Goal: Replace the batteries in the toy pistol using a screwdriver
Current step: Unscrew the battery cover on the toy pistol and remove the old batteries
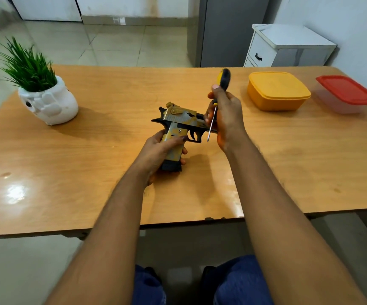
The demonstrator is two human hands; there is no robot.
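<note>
Pistol (178,126) grip within left hand (156,150) fingers (183,150).

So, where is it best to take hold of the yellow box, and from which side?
Take the yellow box at its two short sides just under the lid rim, coming from above. The rim overhangs the walls, and the red-lidded box stands apart, so fingers likely fit.

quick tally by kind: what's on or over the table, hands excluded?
Toy pistol: 1
Screwdriver: 1
Lidded containers: 2, yellow and red-lidded
Potted plant: 1
Total: 5
</note>
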